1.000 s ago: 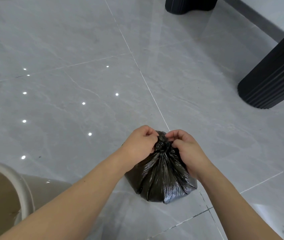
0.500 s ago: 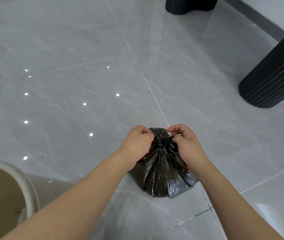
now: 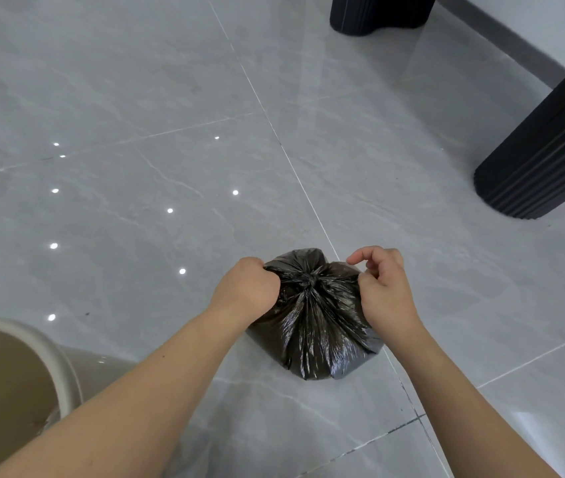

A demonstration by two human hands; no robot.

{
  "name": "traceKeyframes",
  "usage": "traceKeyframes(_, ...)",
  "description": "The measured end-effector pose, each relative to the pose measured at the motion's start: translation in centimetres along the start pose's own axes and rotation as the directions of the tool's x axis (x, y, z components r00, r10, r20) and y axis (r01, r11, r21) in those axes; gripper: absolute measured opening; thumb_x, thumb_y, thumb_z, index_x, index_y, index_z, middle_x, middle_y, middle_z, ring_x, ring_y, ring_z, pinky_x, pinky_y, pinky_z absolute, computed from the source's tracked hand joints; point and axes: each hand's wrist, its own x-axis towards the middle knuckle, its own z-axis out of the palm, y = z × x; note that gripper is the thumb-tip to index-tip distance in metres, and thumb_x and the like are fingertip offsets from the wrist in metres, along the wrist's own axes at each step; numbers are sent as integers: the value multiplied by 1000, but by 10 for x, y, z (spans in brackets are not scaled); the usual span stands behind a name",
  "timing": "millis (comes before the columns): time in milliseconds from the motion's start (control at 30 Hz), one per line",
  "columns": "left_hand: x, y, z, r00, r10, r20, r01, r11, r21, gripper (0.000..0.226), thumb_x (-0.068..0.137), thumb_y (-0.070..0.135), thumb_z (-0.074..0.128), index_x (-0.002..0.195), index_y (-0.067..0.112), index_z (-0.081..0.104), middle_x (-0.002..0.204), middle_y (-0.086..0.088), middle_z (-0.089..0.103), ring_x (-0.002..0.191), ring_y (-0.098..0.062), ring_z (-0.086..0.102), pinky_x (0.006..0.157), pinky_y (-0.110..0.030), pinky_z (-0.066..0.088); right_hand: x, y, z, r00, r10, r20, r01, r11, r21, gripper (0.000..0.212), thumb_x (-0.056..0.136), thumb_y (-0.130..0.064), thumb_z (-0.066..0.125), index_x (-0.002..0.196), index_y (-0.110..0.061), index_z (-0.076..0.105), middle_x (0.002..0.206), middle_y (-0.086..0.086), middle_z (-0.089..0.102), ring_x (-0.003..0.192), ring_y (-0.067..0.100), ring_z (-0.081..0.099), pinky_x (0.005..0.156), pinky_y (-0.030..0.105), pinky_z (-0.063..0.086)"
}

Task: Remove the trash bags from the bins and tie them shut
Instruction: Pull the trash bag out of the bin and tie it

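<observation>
Black trash bag (image 3: 312, 326) rests on floor (image 3: 136, 98), lower centre of frame. Left hand (image 3: 246, 288) and right hand (image 3: 382, 294) each grip a knot tail, pinching it.

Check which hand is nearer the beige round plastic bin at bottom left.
Left. The left hand grips the black plastic trash bag on its bin-facing side; the right hand pinches the bag's far side, farther from the beige round plastic bin.
</observation>
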Motion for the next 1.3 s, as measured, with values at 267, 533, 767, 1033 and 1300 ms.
traceKeyframes(267,1,-14,7,997,60,-54,-56,995,77,17,82,6,39,68,14,43,72,-5,51,75,-30,50,65,-33,40,-5,14,6,999,-44,19,47,990,-130,39,92,6,36,84,-22,62,98,-11,40,90,-13,47,82,0,34)
traceKeyframes(533,4,-31,13,975,220,-25,-222,972,-78,40,82,11,51,118,27,50,116,1,55,111,-25,53,95,-39,46,-8,27,4,958,-88,272,186,916,-356,50,83,-42,53,129,-22,56,119,-6,39,117,10,41,104,24,33)
traceKeyframes(767,10,-40,24,954,300,-13,-295,946,134,19,91,9,46,98,14,63,113,-6,58,108,-27,53,92,-34,43,-6,33,16,933,-152,327,335,702,-629,20,92,-22,54,106,-23,69,110,-5,54,108,19,40,102,31,31)
traceKeyframes(1033,13,-12,-33,942,280,-184,-288,958,-16,16,96,10,39,102,17,53,86,-6,62,76,-22,57,63,-33,43,15,-37,39,933,-128,337,293,815,-501,14,97,-16,44,106,-19,55,104,0,62,95,21,57,82,34,44)
traceKeyframes(1300,-30,73,-216,881,314,-353,-338,941,-7,17,96,11,40,101,18,54,88,-4,63,75,-19,55,63,-31,38,35,-252,44,927,-213,310,346,805,-482,16,97,-19,42,108,-24,53,98,7,67,88,29,59,74,36,47)
